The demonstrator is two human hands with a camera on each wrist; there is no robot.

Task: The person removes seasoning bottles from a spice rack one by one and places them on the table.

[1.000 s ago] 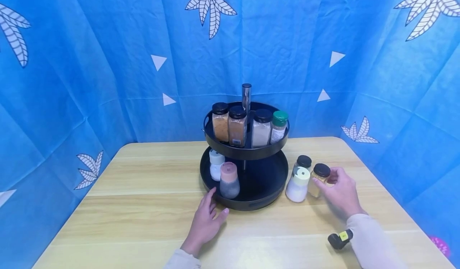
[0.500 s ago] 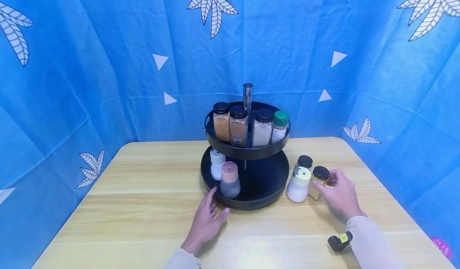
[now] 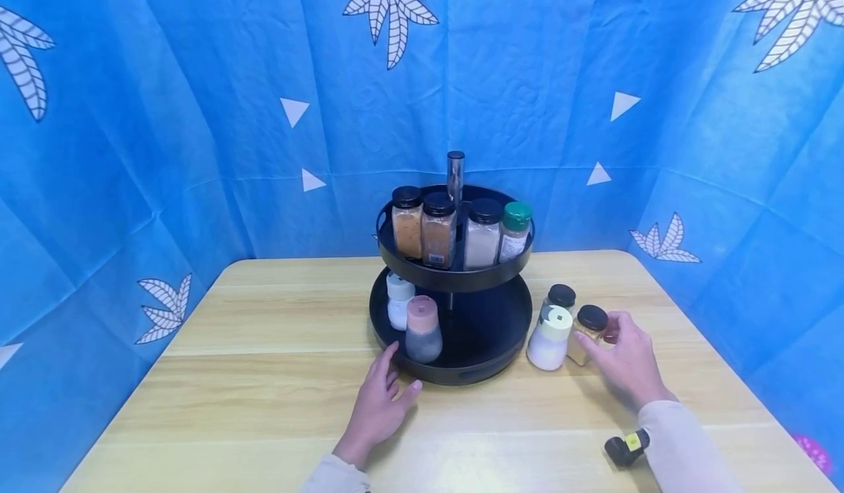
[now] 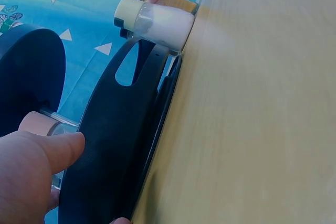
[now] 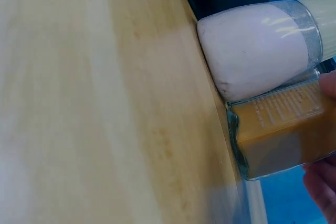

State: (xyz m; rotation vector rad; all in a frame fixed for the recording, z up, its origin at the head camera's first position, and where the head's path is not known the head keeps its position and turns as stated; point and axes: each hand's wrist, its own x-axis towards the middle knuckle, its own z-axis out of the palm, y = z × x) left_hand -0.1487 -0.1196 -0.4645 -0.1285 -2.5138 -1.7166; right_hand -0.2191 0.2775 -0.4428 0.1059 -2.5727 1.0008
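My right hand grips a square glass jar of yellow-brown powder with a black lid, thumb on one side and fingers on the other. In the right wrist view this spice jar stands upright on the table, right against a shaker of white powder. That shaker has a pale yellow cap. Behind it is another black-lidded jar, partly hidden. My left hand is at the front left of the two-tier black rack, fingers relaxed, fingertips right at the lower tray's rim.
On the lower tray stand a white shaker and a pink-capped shaker. The upper tray carries several jars, one with a green lid. A blue curtain surrounds the wooden table.
The jar in my right hand has shifted very slightly toward me beside the white-powder shaker. My left hand and the rack stay where they were.
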